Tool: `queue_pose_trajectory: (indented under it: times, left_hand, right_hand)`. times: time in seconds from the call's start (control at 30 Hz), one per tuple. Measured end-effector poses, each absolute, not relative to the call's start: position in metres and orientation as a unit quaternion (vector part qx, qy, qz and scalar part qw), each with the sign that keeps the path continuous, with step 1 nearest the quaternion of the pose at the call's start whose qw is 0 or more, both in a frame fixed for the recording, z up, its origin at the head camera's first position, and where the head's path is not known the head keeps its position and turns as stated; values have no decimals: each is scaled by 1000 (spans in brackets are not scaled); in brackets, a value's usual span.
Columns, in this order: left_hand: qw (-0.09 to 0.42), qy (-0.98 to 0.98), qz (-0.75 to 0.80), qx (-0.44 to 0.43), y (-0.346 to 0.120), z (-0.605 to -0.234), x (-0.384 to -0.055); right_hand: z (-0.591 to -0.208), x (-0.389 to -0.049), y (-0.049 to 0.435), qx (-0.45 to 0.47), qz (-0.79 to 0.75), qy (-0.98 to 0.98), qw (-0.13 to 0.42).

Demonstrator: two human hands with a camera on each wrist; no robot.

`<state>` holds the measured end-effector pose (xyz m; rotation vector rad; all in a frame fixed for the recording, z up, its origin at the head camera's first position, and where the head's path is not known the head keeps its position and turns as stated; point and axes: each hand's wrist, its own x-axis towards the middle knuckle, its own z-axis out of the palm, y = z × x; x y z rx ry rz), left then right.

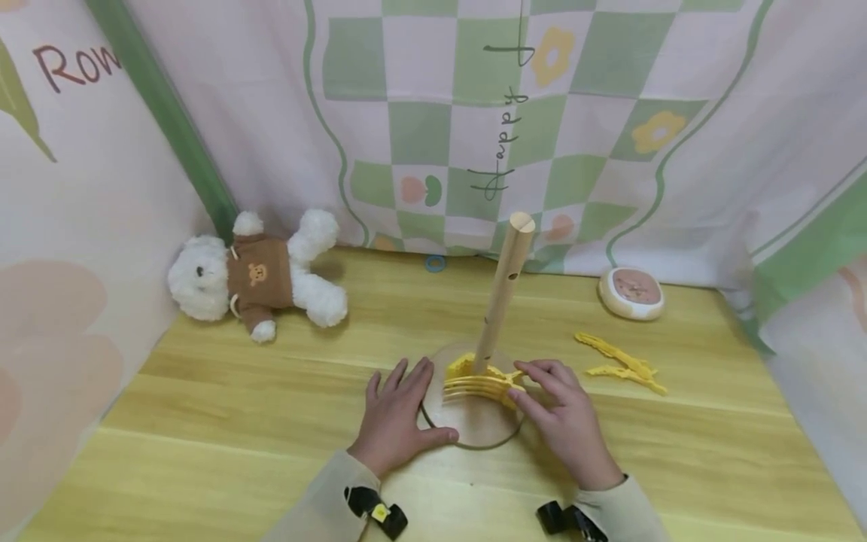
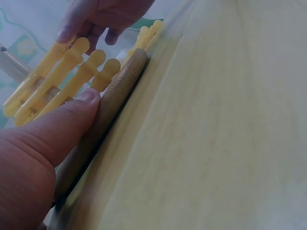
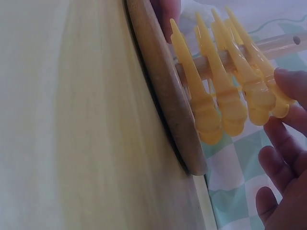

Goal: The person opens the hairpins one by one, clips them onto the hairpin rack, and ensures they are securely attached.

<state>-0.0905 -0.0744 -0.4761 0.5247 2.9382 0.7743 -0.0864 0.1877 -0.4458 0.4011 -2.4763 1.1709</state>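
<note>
A wooden rod (image 1: 504, 290) rises from a round wooden base (image 1: 474, 429) on the table. Several yellow plastic clips (image 3: 230, 103) are stacked low on the rod, their long toothed arms passing on either side of it. My left hand (image 1: 400, 418) rests at the left of the base, fingers spread and straight, thumb along the front rim. From the right, my right hand (image 1: 565, 418) pinches the knobbed handle end of the top clip between thumb and index finger. In the right wrist view its other fingers lie loosely bent, apart from the clips.
Another yellow clip (image 1: 626, 365), arms spread, lies on the table right of the base. Farther back are a white and pink rounded device (image 1: 631, 293) and a small blue ring (image 1: 436, 263). A white plush toy (image 1: 260, 275) in a brown top lies back left, before the curtain (image 1: 420, 128).
</note>
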Motion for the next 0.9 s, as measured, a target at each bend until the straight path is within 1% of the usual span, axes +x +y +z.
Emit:
queue_pose_trajectory:
  times: [0.33,0.43,0.57,0.67,0.8,0.9]
  left_hand:
    - [20,952,255,171,-75,-480,-88]
    - [18,953,252,169,-77,-479,-87]
    - [18,954,251,162,-80,-478,-85]
    - [23,953,257,161,-79,-476,-85]
    - [27,949,266,169,-74,-475,-85]
    - [26,948,266,170,-73,-475,-86]
  right_hand:
    - [-447,-80,196,128,469,-859,159]
    - [-447,-80,198,136,491,-844,168]
    - [-449,-81,205,137,501,-832,195]
    - [-450,-80,215,110,498,-834,210]
    - [-450,-77,233,62,489,-843,215]
    - [-449,-77,244,47,476,-850,220]
